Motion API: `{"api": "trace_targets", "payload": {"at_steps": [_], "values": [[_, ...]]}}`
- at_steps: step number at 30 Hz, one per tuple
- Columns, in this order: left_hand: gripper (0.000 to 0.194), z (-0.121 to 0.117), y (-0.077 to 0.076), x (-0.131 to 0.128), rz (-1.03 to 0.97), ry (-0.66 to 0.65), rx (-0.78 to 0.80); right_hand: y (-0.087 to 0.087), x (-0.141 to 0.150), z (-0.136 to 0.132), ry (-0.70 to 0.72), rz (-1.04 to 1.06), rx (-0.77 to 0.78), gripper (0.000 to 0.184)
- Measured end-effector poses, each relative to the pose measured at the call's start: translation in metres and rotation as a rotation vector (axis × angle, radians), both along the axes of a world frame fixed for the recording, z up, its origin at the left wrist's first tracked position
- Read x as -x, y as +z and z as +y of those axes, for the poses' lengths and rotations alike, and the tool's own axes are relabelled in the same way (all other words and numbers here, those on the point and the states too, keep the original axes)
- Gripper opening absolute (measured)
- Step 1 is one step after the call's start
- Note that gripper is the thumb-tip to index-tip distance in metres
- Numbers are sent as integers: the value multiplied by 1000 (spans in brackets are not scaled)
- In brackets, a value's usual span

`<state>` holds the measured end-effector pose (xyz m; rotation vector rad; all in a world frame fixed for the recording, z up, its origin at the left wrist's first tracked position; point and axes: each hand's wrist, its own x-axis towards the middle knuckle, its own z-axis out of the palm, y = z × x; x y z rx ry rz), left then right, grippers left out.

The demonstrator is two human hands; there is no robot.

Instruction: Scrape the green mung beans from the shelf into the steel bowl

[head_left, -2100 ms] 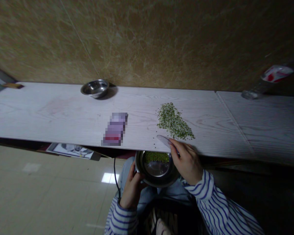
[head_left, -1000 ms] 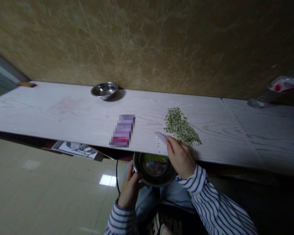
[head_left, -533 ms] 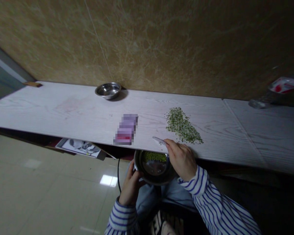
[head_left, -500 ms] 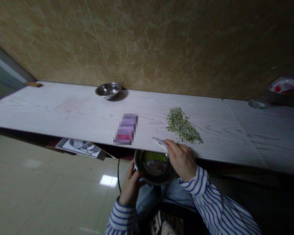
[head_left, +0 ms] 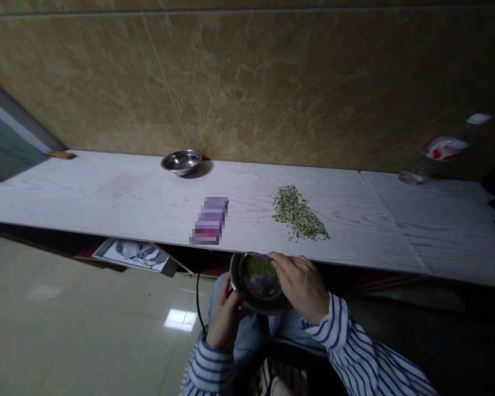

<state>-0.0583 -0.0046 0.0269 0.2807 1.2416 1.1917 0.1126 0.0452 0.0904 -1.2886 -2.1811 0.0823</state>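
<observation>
My left hand (head_left: 224, 318) is closed on the left rim of a steel bowl (head_left: 262, 307), which sits over my lap just below the table edge. Small green beans (head_left: 259, 267), like mung beans, lie in the far part of the bowl. My right hand (head_left: 300, 286) pinches a thin, pale, round-ended scraper (head_left: 257, 256) over the bowl's far rim; its full shape is hidden. On the white table (head_left: 247, 181), a loose patch of the same green beans (head_left: 297, 213) is spread beyond my right hand.
A second steel bowl (head_left: 182, 163) stands near the wall. A blurred-out purple flat item (head_left: 210, 220) lies left of the beans. At the right is a clear bottle with a red and white label (head_left: 444, 148). An open box (head_left: 134, 254) sits under the table edge at the left.
My right hand has drawn the scraper toward me, from the tabletop over the edge to the bowl. The few stray beans near the edge are gone from the tabletop. My left hand keeps its hold.
</observation>
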Motion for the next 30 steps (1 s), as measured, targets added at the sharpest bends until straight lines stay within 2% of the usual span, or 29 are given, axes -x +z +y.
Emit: {"api": "trace_targets", "payload": {"at_steps": [3,8,13,17,22,26,30], "values": [[75,-4,-2,-4,1,-24,-12,-1,-7,-5,0,32,-16,24],[76,-9,-3,-14,-6,-23,-11,-5,-29,-9,-81,82,-74,25],[67,-12,-3,-24,-12,-105,-46,-7,-64,-8,-195,188,-89,23],[61,-17,-7,-30,-45,-87,0,-12,-94,1,-279,259,-104,22],[58,-19,-10,-37,-29,-66,-6,-17,-110,26,-234,316,-99,22],[62,-17,-17,-48,0,-56,-26,-19,-108,52,-160,348,-144,23],[68,-12,-28,-64,-9,5,5,-30,-105,68,-71,378,-191,24]]}}
